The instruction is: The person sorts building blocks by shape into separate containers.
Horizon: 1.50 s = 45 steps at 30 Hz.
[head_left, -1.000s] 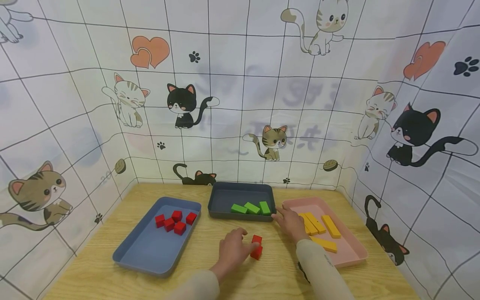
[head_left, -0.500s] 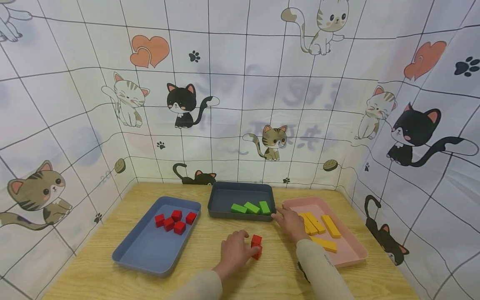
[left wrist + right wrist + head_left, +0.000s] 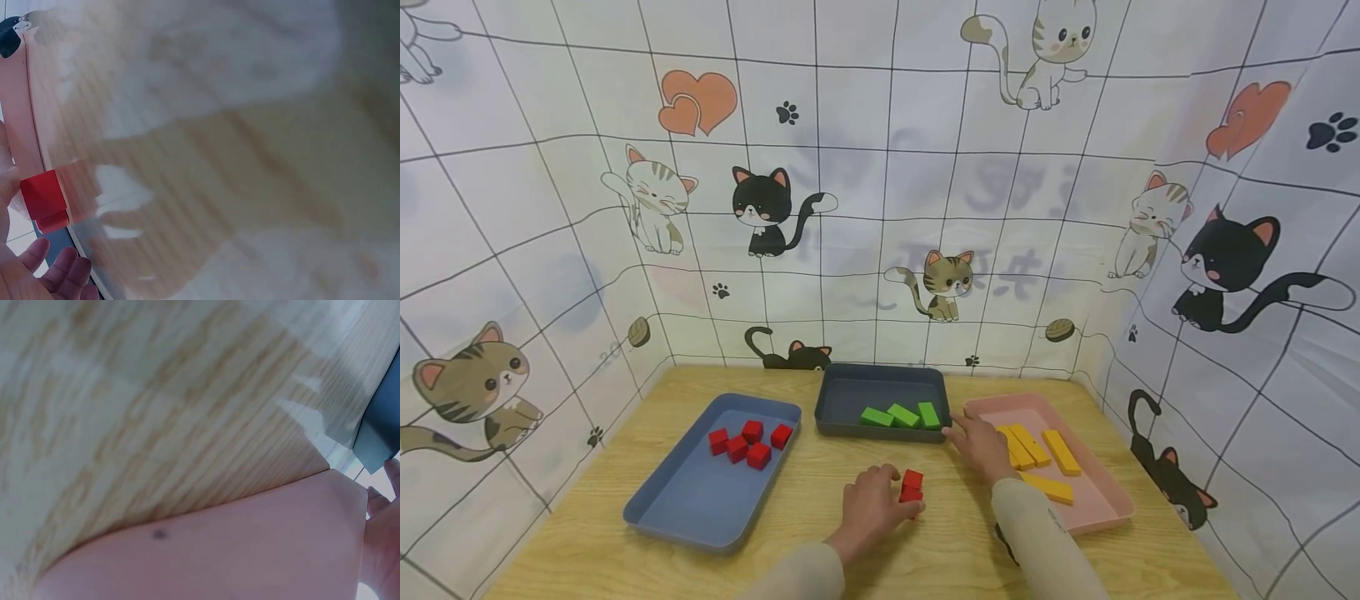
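My left hand (image 3: 871, 505) is low over the table, fingers spread and relaxed, beside two red cubes. The farther red cube (image 3: 912, 480) and nearer red cube (image 3: 912, 495) sit one behind the other on the wood; my thumb partly hides the nearer one. In the left wrist view, the thumb is beside a red cube (image 3: 44, 195), with other fingers apart from it. Whether the thumb touches it I cannot tell. My right hand (image 3: 982, 446) rests between the dark tray (image 3: 880, 432) and pink tray (image 3: 1105, 515), its fingertips at the dark tray's corner, holding nothing.
A blue tray (image 3: 692, 508) on the left carries several red cubes (image 3: 737, 448). Three green blocks (image 3: 903, 415) lie in the dark tray. Several yellow bars (image 3: 1062, 452) lie in the pink tray. A cat-print cloth (image 3: 850, 208) hangs around the wooden table (image 3: 805, 492).
My left hand has shifted slightly right and nearer, its thumb now lower across the nearer red cube. The right hand and trays have stayed put.
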Available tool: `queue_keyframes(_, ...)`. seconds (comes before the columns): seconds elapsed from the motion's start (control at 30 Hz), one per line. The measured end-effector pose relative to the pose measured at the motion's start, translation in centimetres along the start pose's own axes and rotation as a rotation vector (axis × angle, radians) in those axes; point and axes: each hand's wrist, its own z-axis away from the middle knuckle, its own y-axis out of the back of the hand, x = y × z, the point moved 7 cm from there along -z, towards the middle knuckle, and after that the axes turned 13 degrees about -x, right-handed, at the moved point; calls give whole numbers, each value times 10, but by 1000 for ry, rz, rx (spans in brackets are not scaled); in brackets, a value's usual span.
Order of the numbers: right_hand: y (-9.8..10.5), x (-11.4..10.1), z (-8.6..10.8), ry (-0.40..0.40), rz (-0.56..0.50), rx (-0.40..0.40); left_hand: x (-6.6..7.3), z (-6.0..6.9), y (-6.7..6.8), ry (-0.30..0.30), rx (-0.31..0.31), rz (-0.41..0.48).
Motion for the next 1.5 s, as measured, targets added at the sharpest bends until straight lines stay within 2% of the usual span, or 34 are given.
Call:
queue_keyframes(0.27, -1, 1, -1, -5, 14, -5, -2, 5, 8, -44, 36, -10)
queue_keyframes(0.5, -2, 2, -1, -12, 16, -7, -9, 4, 6, -31, 3, -13)
queue_keyframes(0.83, -1, 1, 1, -6, 10, -4, -15, 2, 11, -12, -20, 29)
queue_keyframes(1.07, -2, 1, 0, -7, 11, 0, -16, 5, 19, -35, 3, 58)
queue_keyframes(1.3, -3, 2, -2, 3, 18, 12, -17, 5, 30, -28, 13, 71)
queue_keyframes(1.5, -2, 1, -2, 2, 17, 9, -25, 1, 40, -1, 24, 69)
